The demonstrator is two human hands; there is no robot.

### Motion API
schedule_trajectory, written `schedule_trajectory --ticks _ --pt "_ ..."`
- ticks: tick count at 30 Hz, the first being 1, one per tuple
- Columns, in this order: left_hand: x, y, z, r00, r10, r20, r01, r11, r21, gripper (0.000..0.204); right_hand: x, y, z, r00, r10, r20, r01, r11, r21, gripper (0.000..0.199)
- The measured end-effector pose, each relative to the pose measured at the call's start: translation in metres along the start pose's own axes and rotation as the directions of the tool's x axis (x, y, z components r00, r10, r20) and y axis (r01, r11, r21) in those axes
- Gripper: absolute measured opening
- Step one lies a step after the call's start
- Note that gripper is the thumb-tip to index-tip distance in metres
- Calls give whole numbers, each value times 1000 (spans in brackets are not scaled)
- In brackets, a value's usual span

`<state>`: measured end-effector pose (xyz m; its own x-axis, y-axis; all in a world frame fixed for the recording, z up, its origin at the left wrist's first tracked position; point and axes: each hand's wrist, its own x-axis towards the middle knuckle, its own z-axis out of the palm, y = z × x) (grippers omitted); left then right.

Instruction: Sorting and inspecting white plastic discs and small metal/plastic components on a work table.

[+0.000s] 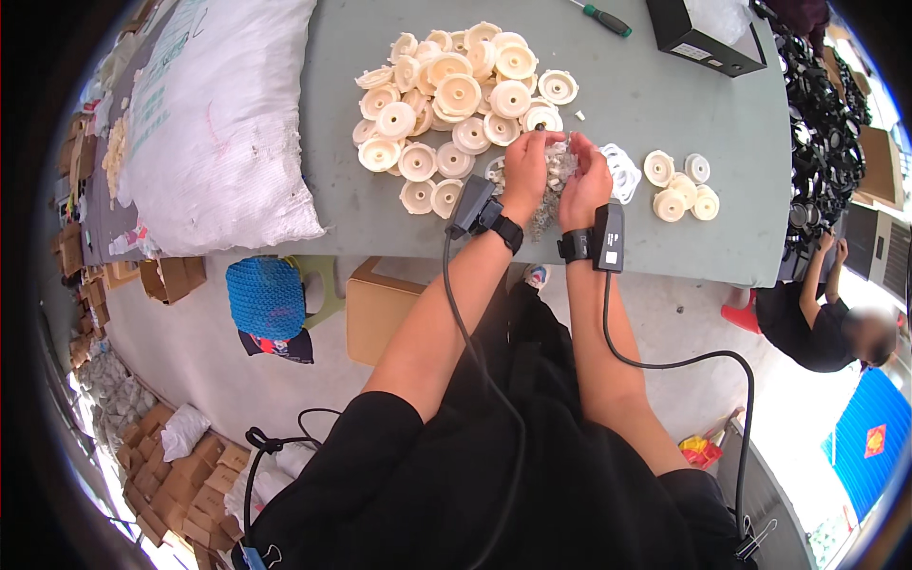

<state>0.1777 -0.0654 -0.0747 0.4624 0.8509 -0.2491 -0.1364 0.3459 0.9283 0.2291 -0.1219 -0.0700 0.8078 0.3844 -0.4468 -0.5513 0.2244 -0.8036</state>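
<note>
- Your left hand (525, 167) and right hand (586, 179) were closed together around a clear plastic bag (560, 171) of small white pieces, gripping it from both sides near the table's near edge.
- The bag sat between your palms, just off the grey table (665, 114), probably so its top could be worked with the fingertips.
- A heap of cream plastic discs (456, 95) lay at eleven o'clock from your hands, touching range, likely kept close for reaching.
- A smaller group of discs (679, 188) lay at three o'clock, apart from the heap, seemingly sorted aside.
- A white ring-shaped part (622, 169) rested just beside your right hand.
- A big white sack (214, 123) lay at nine o'clock, a screwdriver (604, 19) and black box (703, 38) at one o'clock.
- Another person (817, 318) crouched at four o'clock.
</note>
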Motion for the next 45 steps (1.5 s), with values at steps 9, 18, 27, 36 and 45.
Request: schedule_trajectory --ticks 9,18,27,36,45 --pt "8 11 -15 968 -43 246 9 990 141 45 -4 -30 -7 965 125 231 -103 989 -107 59" --pt "-3 48 -22 921 24 389 -149 944 293 48 -4 -58 -9 925 112 363 22 938 -346 63" --pt "-25 45 -18 951 13 310 -189 816 547 46 10 -67 -24 868 233 439 -13 893 -450 59" --pt "-68 54 -56 951 297 79 -263 650 713 24 82 -94 -84 801 89 593 589 64 -806 45" --pt "-234 -91 -279 952 -191 -240 300 423 855 25 27 -104 -120 749 256 610 563 239 -791 25"
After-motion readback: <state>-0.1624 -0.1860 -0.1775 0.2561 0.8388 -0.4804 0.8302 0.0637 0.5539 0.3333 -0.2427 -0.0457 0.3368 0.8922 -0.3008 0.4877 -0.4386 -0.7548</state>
